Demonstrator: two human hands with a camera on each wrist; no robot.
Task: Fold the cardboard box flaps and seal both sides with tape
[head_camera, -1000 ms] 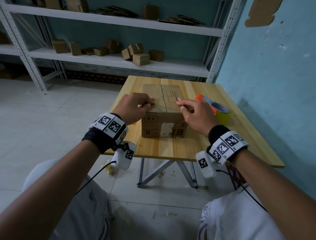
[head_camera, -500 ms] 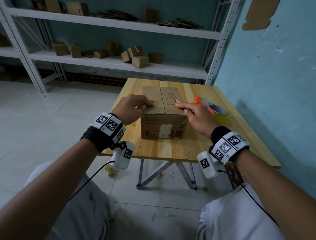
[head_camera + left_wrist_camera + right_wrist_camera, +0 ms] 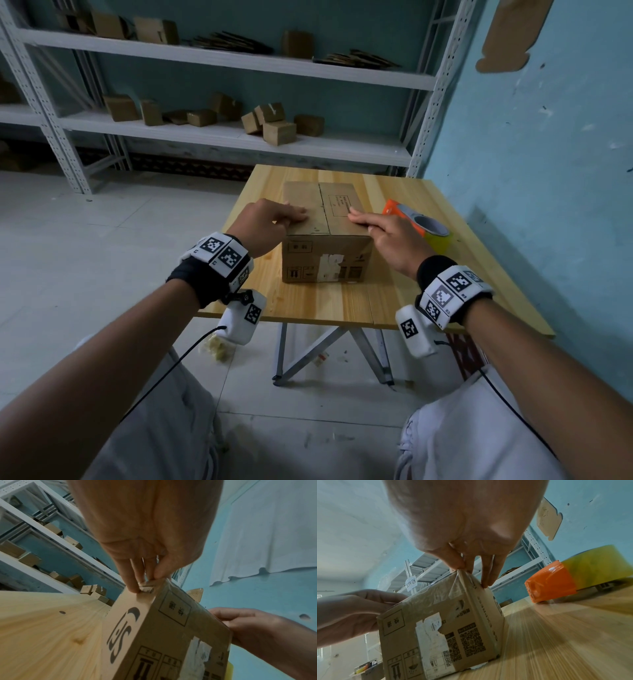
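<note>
Left hand (image 3: 270, 222): grip flat, fingers pressing left flap (image 3: 303, 209) of box top. Right hand (image 3: 383, 229): grip flat too, fingers straight on right flap (image 3: 342, 209), holding nothing.
Cardboard box (image 3: 325, 246) sits mid bench (image 3: 342, 305), flaps down, seam between them bare from head view.
Tape roll (image 3: 428, 229) with orange holder lies just right of box, touched by no hand.
Risks, my guess:
- One hand lifts for tape, flap pops up.
- Hard push, box slides on smooth bench.
- Old clear film on near corners, new tape may stick badly.
</note>
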